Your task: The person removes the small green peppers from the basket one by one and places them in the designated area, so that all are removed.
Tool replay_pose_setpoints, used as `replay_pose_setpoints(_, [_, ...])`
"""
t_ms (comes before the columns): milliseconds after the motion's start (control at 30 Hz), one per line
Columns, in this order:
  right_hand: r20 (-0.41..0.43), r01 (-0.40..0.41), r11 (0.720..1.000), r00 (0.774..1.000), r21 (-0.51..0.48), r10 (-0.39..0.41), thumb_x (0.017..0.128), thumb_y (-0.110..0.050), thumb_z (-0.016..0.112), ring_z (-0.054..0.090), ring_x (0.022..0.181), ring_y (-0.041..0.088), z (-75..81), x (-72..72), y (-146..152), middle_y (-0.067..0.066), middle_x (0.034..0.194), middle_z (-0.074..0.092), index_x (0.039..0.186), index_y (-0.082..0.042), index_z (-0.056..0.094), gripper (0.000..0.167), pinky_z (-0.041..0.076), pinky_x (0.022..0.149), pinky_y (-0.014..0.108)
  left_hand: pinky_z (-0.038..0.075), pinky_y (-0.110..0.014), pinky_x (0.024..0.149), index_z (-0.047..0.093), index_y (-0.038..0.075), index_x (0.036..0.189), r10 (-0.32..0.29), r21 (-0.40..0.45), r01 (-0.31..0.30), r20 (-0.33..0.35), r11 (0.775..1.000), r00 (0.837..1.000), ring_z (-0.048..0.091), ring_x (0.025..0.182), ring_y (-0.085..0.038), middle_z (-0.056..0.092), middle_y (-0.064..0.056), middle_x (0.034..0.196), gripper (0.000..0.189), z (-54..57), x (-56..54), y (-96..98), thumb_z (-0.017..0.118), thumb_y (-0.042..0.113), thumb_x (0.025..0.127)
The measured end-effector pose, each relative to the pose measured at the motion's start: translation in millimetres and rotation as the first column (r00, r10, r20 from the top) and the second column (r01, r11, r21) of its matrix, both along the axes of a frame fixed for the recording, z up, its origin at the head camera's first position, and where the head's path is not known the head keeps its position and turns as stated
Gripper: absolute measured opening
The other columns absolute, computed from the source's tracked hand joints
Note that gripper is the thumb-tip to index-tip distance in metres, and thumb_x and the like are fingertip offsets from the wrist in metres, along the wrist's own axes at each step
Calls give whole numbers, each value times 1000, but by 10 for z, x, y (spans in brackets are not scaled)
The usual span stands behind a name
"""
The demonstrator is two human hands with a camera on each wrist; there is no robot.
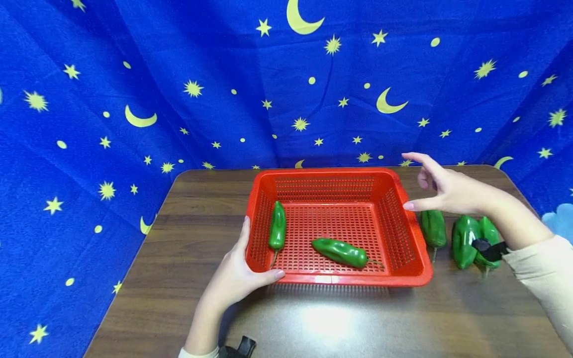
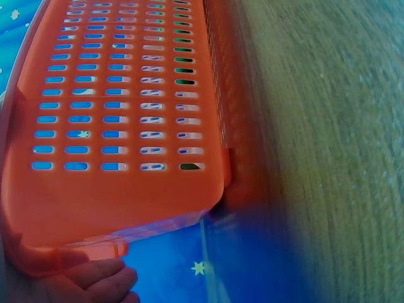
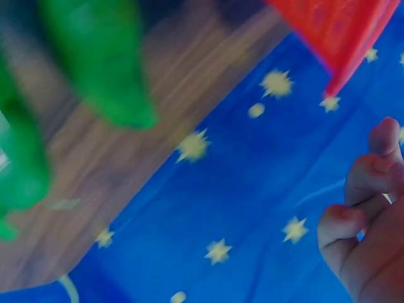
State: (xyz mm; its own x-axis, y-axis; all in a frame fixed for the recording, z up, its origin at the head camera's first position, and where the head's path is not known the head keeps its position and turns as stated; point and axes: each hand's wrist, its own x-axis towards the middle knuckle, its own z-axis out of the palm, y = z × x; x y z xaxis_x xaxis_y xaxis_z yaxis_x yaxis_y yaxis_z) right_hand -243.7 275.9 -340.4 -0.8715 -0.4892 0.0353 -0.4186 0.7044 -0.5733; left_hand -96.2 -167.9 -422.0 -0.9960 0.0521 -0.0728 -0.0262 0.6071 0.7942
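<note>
A red plastic basket (image 1: pixel 329 280) with slotted walls stands in the middle of the wooden table. Inside it are two green peppers: one upright pepper (image 1: pixel 278 226) along the left wall and another pepper (image 1: pixel 342 252) lying crosswise near the front. My left hand (image 1: pixel 235 273) grips the basket's left front corner, thumb over the front rim; its curled fingers (image 2: pixel 107 278) show at the rim in the left wrist view. Thumb and fingers spread apart, my right hand (image 1: pixel 440 186) hovers by the right rim, the thumb tip at or just over it; whether it touches, I cannot tell.
Right of the basket, under and beside my right forearm, lie a green pepper (image 1: pixel 433 229), a second pepper (image 1: pixel 465 241) and a third pepper (image 1: pixel 490 238) partly hidden by the wrist strap. A blue cloth (image 1: pixel 268 99) with moons and stars hangs behind the wooden table (image 1: pixel 179 258).
</note>
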Motion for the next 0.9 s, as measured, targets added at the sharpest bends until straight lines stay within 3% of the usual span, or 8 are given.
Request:
replay_pose_setpoints(367, [-38, -104, 994, 994, 20, 104, 78, -38, 85, 43, 57, 15, 242, -178, -822, 3, 89, 53, 154, -32, 20, 101, 38, 54, 30, 43, -50, 109, -8, 40, 157, -1, 6, 1, -1, 1000, 1000, 54, 130, -22, 39, -7, 157, 137, 3, -4, 5, 86, 66, 60])
replay_pose_setpoints(600, [-13, -159, 987, 987, -24, 159, 76, -47, 84, 47, 59, 17, 137, -242, -1307, 3, 97, 57, 155, -34, 14, 106, 42, 55, 33, 45, -50, 108, -7, 39, 157, 1, 9, -1, 1, 1000, 1000, 55, 129, -22, 40, -7, 157, 137, -24, -10, 7, 86, 66, 60])
replay_pose_setpoints(900, [59, -211, 974, 977, 78, 207, 74, -67, 76, 61, 80, 18, -80, -199, -1839, 2, 109, 63, 157, -37, 9, 111, 49, 71, 35, 46, -50, 107, -6, 36, 159, -1, 33, 1, 4, 999, 1000, 57, 128, -24, 42, -6, 155, 135, -22, -16, 12, 89, 53, 65])
